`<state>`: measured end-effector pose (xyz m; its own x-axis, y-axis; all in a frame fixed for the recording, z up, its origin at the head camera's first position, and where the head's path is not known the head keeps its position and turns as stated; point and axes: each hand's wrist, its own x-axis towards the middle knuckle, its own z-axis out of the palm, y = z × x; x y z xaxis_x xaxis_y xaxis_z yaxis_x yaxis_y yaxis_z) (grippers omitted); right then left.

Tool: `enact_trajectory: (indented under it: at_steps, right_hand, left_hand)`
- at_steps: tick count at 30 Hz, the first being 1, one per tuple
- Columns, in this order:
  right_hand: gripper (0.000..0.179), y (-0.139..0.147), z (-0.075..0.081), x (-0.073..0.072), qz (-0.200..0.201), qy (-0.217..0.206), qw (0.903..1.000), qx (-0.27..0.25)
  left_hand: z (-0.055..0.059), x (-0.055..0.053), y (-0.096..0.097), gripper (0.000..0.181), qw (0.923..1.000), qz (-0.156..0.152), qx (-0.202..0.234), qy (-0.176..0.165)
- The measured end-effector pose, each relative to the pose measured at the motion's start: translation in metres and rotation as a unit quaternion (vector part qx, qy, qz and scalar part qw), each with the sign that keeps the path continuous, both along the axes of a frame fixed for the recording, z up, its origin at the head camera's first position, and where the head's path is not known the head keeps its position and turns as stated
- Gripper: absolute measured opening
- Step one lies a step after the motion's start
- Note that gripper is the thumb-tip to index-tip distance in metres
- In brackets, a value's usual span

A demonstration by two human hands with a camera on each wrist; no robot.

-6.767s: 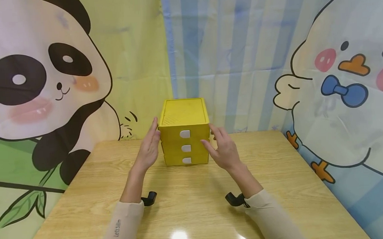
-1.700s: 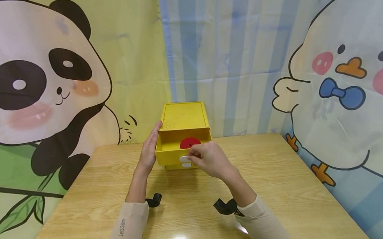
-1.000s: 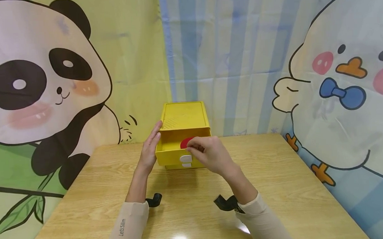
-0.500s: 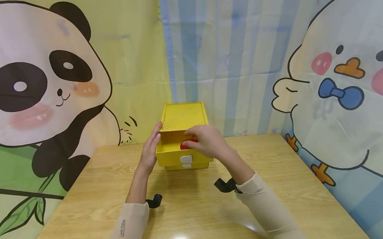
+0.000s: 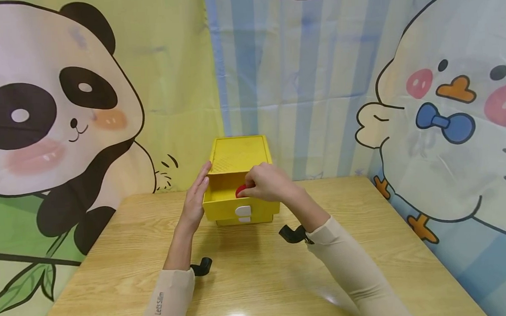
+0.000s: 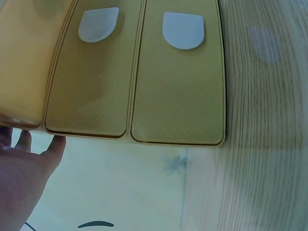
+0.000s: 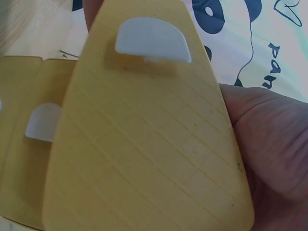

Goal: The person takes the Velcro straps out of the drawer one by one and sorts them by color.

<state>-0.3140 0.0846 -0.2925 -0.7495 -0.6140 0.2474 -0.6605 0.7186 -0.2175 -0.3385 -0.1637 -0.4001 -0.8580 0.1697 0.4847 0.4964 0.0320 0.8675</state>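
Observation:
A yellow drawer box (image 5: pixel 241 154) stands against the backdrop, its top drawer (image 5: pixel 225 208) pulled out toward me. Inside that drawer is a red round object (image 5: pixel 240 190), mostly hidden behind my right hand (image 5: pixel 266 182), whose thumb and curled fingers pinch it. From the right wrist, the drawer's front (image 7: pixel 144 125) fills the view and covers the fingertips; a white tab handle (image 7: pixel 153 39) shows on it. My left hand (image 5: pixel 193 203) rests along the box's left side, fingers fairly straight. In the left wrist view its fingers (image 6: pixel 57 147) touch the box wall beside the drawer fronts.
Two lower drawers are closed, their white tab handles (image 6: pixel 183 30) showing in the left wrist view. The box stands near the back of a wooden table (image 5: pixel 241 281). Printed cloth with a panda (image 5: pixel 64 105) and a white bird (image 5: pixel 448 159) hangs behind and beside it.
The top drawer, closed at first, has been pulled out by its handle. My right hand has moved from the handle up into the drawer, onto the red object. The left hand stays at the side.

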Motion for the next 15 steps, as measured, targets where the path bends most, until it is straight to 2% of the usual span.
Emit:
enact_trajectory:
  at_steps: [9, 15]
  right_hand:
    - [0.038, 0.0001, 0.0029, -0.0051, 0.006, -0.027, 0.9996, 0.012]
    - [0.04, -0.0007, 0.0041, -0.0078, 0.012, -0.026, 0.9994, 0.017]
  left_hand:
    - [-0.0003, -0.0014, 0.0002, 0.054, 1.0, 0.001, 0.001, -0.001]
    - [-0.0003, -0.0001, -0.0006, 0.053, 1.0, 0.002, 0.0, 0.003]
